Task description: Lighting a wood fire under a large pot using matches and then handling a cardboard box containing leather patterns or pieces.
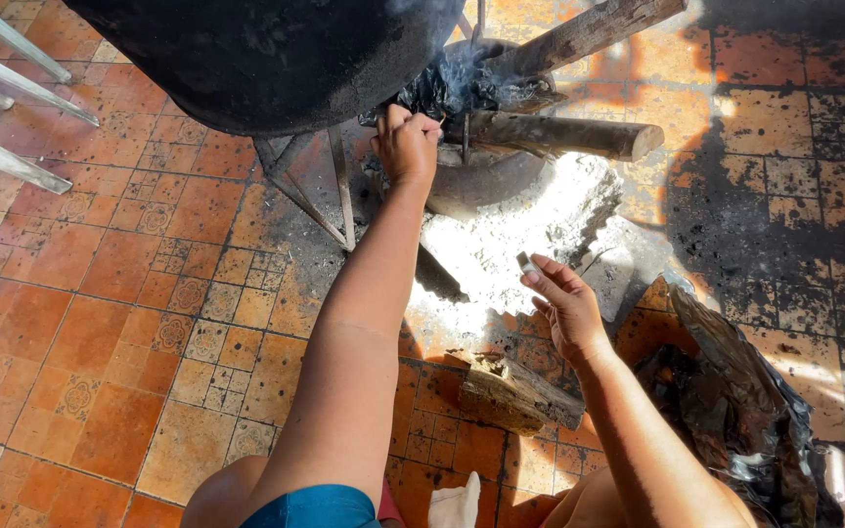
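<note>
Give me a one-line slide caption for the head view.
Left hand pushes black plastic among smoking logs under a sooty pot; right hand holds a small object.

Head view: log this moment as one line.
left hand: pinching black plastic under pot | right hand: holding small lighter | logs: smoking

My left hand (408, 145) grips black plastic (437, 93) at twelve o'clock beneath the sooty pot (266, 59); my right hand (564, 308) holds a small lighter (526, 262).
</note>
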